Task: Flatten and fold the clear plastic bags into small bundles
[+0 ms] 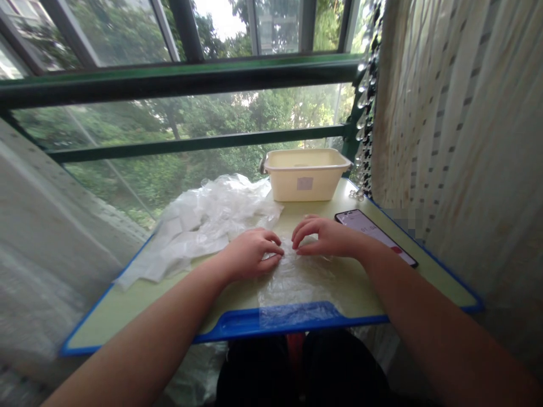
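Plastic lies under both hands: a clear bag (297,282) is spread flat on the tabletop (127,305), its long axis running from the near blue edge straight away from the person. The left hand (250,254) and right hand (326,237) sit close together at its far end, equally near, fingers curled and pinching that edge. A heap of bags (207,220) lies just left; a tub (305,175) stands beyond, a phone (375,234) to the right.

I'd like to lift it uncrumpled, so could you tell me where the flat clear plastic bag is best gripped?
Probably at the far edge, where the left hand and right hand rest, pinched from above with fingertips: the clear plastic bag lies flat and limp on the desk, so only an edge gives purchase.
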Tool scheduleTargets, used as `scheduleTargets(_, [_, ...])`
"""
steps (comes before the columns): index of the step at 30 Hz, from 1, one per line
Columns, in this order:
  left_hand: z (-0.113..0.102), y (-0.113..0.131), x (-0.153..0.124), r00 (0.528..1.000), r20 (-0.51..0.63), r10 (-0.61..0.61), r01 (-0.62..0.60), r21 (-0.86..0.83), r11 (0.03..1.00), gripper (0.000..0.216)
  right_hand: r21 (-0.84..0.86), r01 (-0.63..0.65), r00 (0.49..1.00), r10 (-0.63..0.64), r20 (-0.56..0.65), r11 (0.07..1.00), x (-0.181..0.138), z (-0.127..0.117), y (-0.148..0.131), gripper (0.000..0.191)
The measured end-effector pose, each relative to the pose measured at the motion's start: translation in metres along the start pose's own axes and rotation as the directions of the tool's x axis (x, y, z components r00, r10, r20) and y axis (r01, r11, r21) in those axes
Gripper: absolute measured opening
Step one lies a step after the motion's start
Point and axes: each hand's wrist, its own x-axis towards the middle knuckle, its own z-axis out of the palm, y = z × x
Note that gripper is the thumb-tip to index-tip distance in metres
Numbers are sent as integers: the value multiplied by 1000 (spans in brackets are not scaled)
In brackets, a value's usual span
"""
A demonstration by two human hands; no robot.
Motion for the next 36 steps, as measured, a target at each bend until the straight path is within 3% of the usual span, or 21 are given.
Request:
scheduleTargets(6, [0, 0, 0, 1000, -11, 1, -1, 4, 1000, 25, -50, 19, 994, -14, 107, 999, -2, -2, -3, 15])
scheduleTargets(9, [0, 0, 0, 1000, -14, 5, -5, 3, 1000, 25, -43, -20, 999, 19, -34, 999, 1, 2, -1, 21])
scheduleTargets(12, [1, 0, 0, 1000, -14, 18, -18, 9, 1000, 25, -183, -19, 981, -17, -196, 983, 6, 13, 6, 28])
scheduleTargets(17, [2, -1, -1, 1000, -13, 22, -21, 31, 999, 26, -277, 122, 990, -136, -31, 953, 8, 30, 16, 38])
scheduleTargets(23, [0, 4, -3, 997, -78, 12, -8, 45, 999, 35, -278, 46, 998, -31, 60, 960, 8, 30, 18, 51])
scheduleTargets(29, [-1, 6, 0, 997, 0, 79, -78, 105, 991, 29, -229, -35, 991, 63, 119, 973, 8, 28, 17, 64])
scheduleTargets(32, [0, 6, 0, 997, 23, 76, -78, 108, 991, 31, -236, -24, 999, 35, 41, 971, 7, 22, 16, 61])
scheduleTargets(36, [1, 6, 0, 997, 26, 66, -69, 106, 992, 31, -261, 6, 992, -38, -118, 965, 5, 14, 15, 35])
